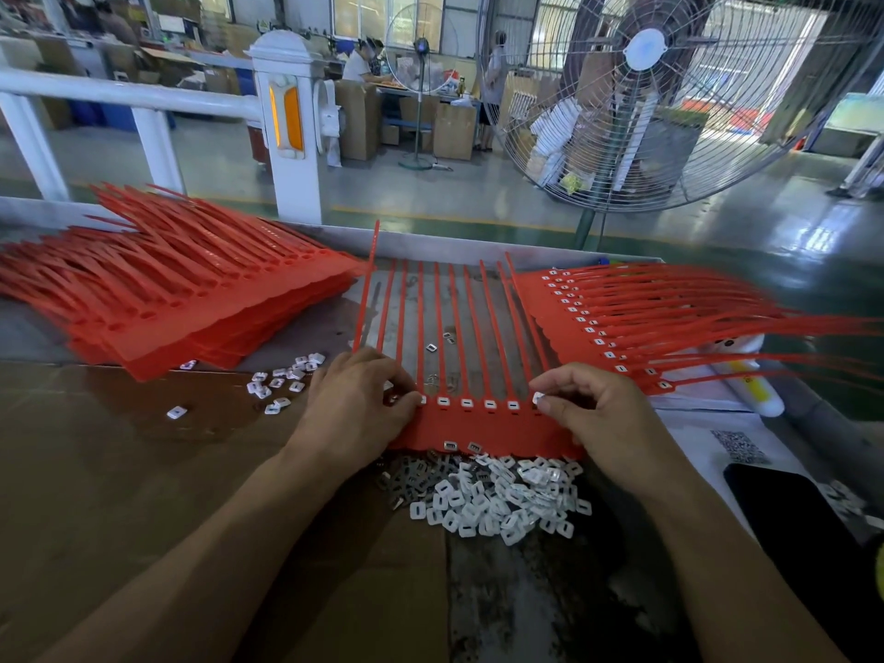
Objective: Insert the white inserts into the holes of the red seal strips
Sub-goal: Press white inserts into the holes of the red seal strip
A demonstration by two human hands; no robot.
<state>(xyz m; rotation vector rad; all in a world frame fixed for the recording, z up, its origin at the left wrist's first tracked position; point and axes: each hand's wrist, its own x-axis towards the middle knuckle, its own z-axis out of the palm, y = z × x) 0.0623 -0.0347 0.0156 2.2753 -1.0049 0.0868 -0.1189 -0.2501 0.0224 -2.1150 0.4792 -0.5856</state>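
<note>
A red seal strip sheet (483, 425) lies flat in front of me, its thin tails pointing away. Several white inserts sit in its row of holes (489, 404). My left hand (356, 406) rests on the sheet's left end, fingertips pressing near the leftmost holes. My right hand (591, 413) pinches one white insert (539, 398) between thumb and forefinger at the sheet's right end hole. A heap of loose white inserts (497, 495) lies just below the sheet, between my wrists.
A stack of red sheets with empty holes (167, 299) lies at left, a stack with inserts fitted (612, 323) at right. Scattered inserts (282, 380) lie on brown cardboard (119, 471). A black phone (789, 514) is at right; a large fan (669, 88) stands behind the table.
</note>
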